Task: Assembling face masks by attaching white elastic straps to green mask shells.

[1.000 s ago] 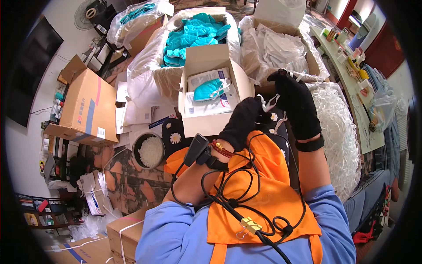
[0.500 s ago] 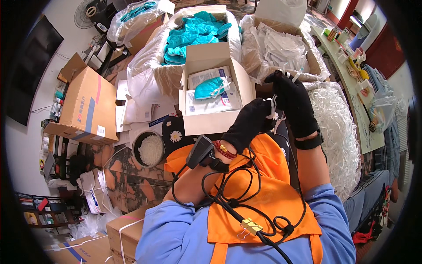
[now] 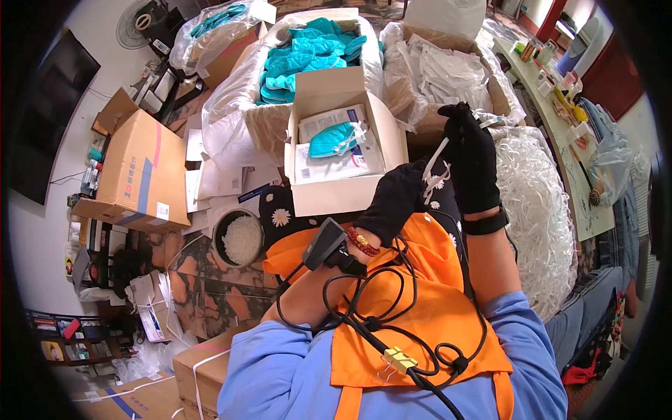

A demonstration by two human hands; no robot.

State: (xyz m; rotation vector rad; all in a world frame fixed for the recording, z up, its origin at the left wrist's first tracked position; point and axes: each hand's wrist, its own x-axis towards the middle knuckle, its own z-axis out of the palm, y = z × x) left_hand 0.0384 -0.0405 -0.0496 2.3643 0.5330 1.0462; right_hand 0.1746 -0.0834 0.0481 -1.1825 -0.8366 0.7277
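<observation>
Both of my hands wear black gloves and meet in front of my orange apron. My left hand [image 3: 399, 199] is closed on a white elastic strap [image 3: 427, 180], whose loops hang at its fingertips. My right hand [image 3: 474, 164] is closed too, pinching the strap's upper part, with a white end jutting out past its fingers. Just left of them stands an open white box [image 3: 329, 194] holding flat white packets [image 3: 355, 168]. A teal face mask [image 3: 332, 142] with white straps lies on top of the packets.
Beyond the box, a plastic-lined carton holds teal masks [image 3: 318, 49]; another holds white packets [image 3: 448, 73]. A big bag of white straps [image 3: 535, 210] stands at right. A bowl of white bits [image 3: 242, 238] and a brown carton [image 3: 140, 171] are at left. Black cable [image 3: 381, 343] crosses my apron.
My right hand has turned and drawn the strap up, so a straight length shows between the hands. My left hand has shifted slightly.
</observation>
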